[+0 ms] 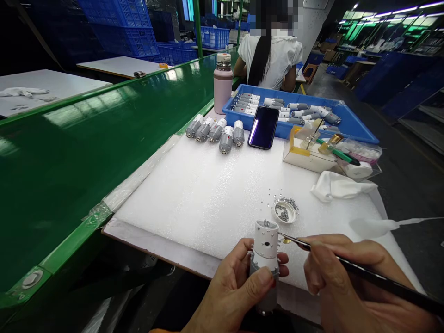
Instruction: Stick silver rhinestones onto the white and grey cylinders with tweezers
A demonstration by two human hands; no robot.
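My left hand (239, 286) is wrapped round a white and grey cylindrical model (266, 243), like a toy spacecraft section, held upright with its open white end on top. Tiny silver pegs stick out of its sides. Pinched in my right hand (347, 273) are slim black tweezers (374, 277), whose fine point meets the right side of the model's white rim. Whether the point grips a tiny part is too small to tell. Just beyond the model, a white round cap (285, 212) holds small silver parts, with more scattered around it.
Several finished-looking models (215, 130) stand near a phone (263, 127) and pink bottle (222, 85). Behind them, a blue tray (360, 134) holds more models. A clear box (305, 159) carries supplies beside white cloth (342, 186). A green conveyor (104, 125) borders the left; a person (277, 60) sits ahead.
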